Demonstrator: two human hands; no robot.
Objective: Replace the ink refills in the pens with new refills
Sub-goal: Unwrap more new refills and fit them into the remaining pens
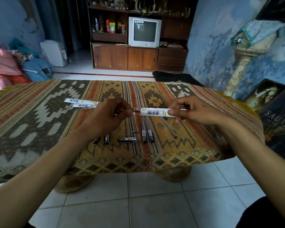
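1. Right hand point(190, 111) grips a refill packet point(156, 112); left hand point(111, 115) pinches the refill tip point(136, 111) at its 9 o'clock end.
2. Two empty packets point(81, 103) at 10 o'clock on the desk point(39, 112); two pen barrels point(146, 131) and three caps point(106, 139) at 6.

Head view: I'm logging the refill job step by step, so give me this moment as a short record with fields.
surface: table under a patterned cloth
right hand: holds a white refill packet level above the table
left hand: pinches the refill tip sticking out of the packet's left end
pen barrels: two, side by side on the cloth
clear tube: right of the barrels, slanted
caps and small parts: in a row near the front edge
other packets: lying far left
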